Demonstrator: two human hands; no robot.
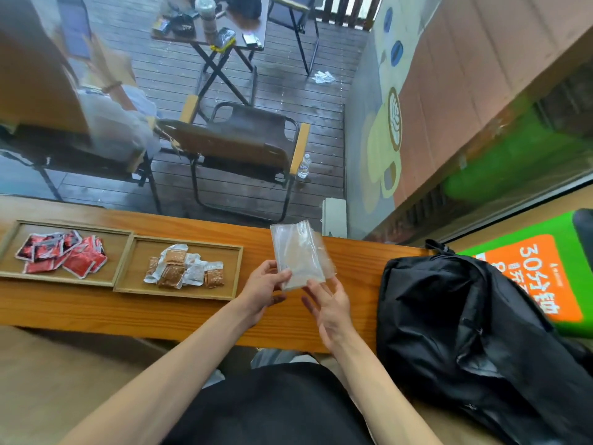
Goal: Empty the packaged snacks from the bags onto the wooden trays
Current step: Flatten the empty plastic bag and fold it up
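A clear plastic bag (298, 255), flat and with nothing visible inside, is held above the wooden counter (160, 313). My left hand (263, 292) pinches its lower left edge. My right hand (329, 308) is spread with relaxed fingers just under the bag's lower right corner, fingertips touching it. Left of my hands, one wooden tray (123, 285) carries a pile of brown and silver snack packets (183, 268). A second wooden tray (9, 234) at the far left carries red snack packets (64, 255).
A black backpack (465, 332) lies on the counter at my right, close to my right hand. Beyond the counter is a window, with folding chairs (244, 146) and a small table (211, 30) on a wet deck outside.
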